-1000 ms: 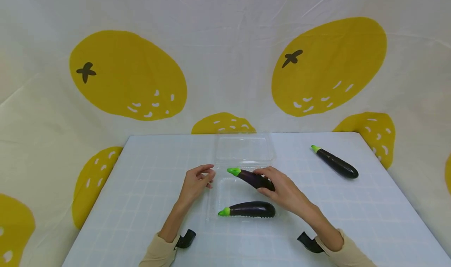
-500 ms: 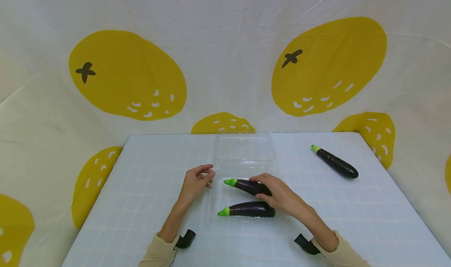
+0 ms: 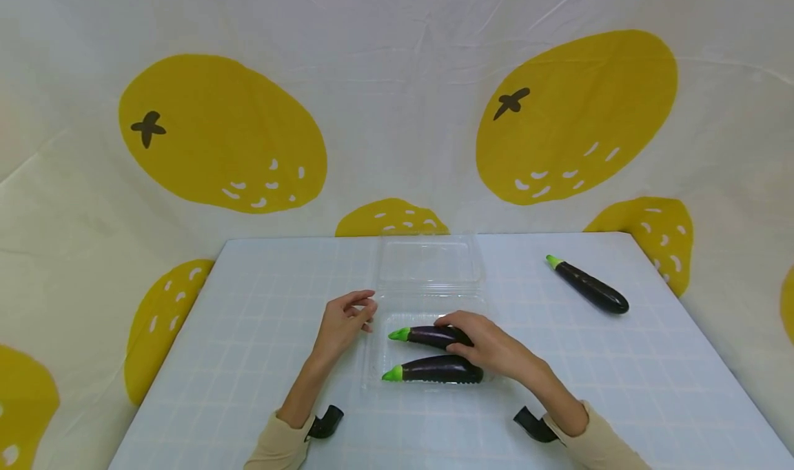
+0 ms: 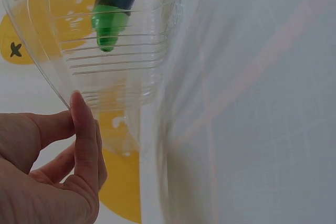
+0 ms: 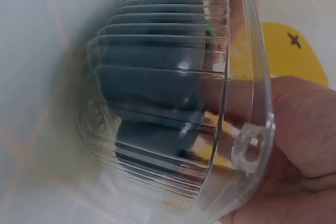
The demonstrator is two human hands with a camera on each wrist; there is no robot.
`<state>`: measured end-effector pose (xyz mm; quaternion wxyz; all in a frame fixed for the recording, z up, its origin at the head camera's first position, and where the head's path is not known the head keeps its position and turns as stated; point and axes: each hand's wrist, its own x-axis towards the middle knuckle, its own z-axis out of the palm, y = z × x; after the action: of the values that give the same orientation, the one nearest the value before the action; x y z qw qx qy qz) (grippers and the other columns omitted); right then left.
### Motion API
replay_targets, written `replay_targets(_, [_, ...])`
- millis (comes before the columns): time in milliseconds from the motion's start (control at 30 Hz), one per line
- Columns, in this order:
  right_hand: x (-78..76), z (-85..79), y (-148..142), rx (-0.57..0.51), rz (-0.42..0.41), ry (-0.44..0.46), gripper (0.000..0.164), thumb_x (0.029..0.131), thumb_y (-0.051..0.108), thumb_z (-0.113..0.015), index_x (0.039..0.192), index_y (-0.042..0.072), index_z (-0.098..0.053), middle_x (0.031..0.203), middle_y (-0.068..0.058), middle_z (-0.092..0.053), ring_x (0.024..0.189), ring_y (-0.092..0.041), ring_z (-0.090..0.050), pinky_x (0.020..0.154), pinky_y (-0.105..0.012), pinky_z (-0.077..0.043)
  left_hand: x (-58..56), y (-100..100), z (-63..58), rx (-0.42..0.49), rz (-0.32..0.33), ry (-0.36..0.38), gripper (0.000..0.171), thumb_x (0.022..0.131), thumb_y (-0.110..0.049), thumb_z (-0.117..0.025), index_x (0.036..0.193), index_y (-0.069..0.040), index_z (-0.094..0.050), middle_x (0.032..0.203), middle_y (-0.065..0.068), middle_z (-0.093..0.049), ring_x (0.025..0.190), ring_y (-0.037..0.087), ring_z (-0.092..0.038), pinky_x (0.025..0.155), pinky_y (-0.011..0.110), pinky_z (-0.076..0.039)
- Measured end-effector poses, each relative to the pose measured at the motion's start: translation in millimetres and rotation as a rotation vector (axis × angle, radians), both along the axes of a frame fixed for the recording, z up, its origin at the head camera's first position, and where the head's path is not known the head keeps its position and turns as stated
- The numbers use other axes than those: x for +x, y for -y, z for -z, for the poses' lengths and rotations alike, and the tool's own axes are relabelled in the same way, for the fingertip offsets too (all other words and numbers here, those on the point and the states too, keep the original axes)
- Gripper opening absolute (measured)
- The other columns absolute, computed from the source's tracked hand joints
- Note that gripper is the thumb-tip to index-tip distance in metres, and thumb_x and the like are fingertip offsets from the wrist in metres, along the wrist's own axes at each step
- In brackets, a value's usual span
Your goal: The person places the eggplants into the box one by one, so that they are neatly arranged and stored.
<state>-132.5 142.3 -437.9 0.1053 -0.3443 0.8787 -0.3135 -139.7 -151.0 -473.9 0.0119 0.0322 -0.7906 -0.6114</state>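
A clear plastic clamshell container [image 3: 378,380] lies with its lid back. Near its front side rests one dark eggplant [image 3: 442,369] with a green stem end. Behind that, a second eggplant [image 3: 428,336] lies low over the tray, and my right hand [image 3: 490,346] grips its thick end from above. Through the ribbed wall, the right wrist view shows dark eggplant bodies [image 5: 152,66] and part of that hand. At the container's left rim, my left hand [image 3: 347,322] pinches the edge between thumb and fingertip [image 4: 79,103]. Green stem ends [image 4: 111,27] show through the plastic in the left wrist view.
A third eggplant [image 3: 592,287] lies at the back right of the table. The container's lid [image 3: 429,260] reaches the table's back edge. Behind hangs a pale cloth [image 3: 397,111] with yellow fruit prints. A pale checked cover [image 3: 260,346] spreads over the table.
My right hand has lowered its eggplant toward the front, bringing it down beside the other one and straighter alongside it. My left hand has stayed at the rim.
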Motion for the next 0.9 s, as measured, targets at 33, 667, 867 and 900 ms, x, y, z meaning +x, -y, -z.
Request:
replay_targets(33, [-0.5, -0.3, 0.2, 0.002, -0.016, -0.002, 0.038, 0.096, 0.003, -0.071, 0.133, -0.001, -0.062, 0.130, -0.014, -0.065, 0.120, -0.032, -0.061, 0.102, -0.051, -0.051, 0.2, -0.1, -0.1, -0.003, -0.002, 0.004, 0.033, 0.097, -0.011, -0.072, 0.127, 0.002, -0.069, 0.104, 0.013, -0.070, 0.075, 0.030, -0.068, 0.063, 0.025, -0.060])
replay_targets(667, [-6.7, -1.3, 1.1, 0.013, -0.182, 0.003, 0.026, 0.102, 0.004, -0.062, 0.128, 0.002, -0.065, 0.125, -0.010, -0.067, 0.112, -0.024, -0.062, 0.097, -0.041, -0.054, 6.3, -9.0, -12.7, 0.000, -0.051, -0.004, 0.032, 0.096, -0.003, -0.071, 0.125, 0.010, -0.067, 0.104, 0.022, -0.067, 0.073, 0.035, -0.067, 0.059, 0.021, -0.057])
replay_targets(867, [-5.2, 0.4, -4.5, -0.016, -0.139, -0.046, 0.022, 0.103, 0.006, -0.060, 0.124, 0.002, -0.067, 0.122, -0.007, -0.067, 0.112, -0.024, -0.062, 0.097, -0.041, -0.054, 10.0, -11.2, -20.2, 0.010, -0.057, -0.009, 0.032, 0.097, -0.004, -0.070, 0.125, 0.010, -0.067, 0.104, 0.022, -0.067, 0.072, 0.034, -0.067, 0.059, 0.020, -0.057])
replay_targets(900, [-5.1, 0.7, -6.0, -0.020, -0.130, -0.062, 0.022, 0.103, 0.006, -0.060, 0.124, 0.002, -0.067, 0.122, -0.007, -0.067, 0.112, -0.025, -0.062, 0.097, -0.042, -0.054, 10.8, -11.6, -21.9, 0.014, -0.054, -0.009, 0.031, 0.097, -0.004, -0.070, 0.125, 0.011, -0.067, 0.104, 0.023, -0.067, 0.073, 0.037, -0.067, 0.059, 0.020, -0.057])
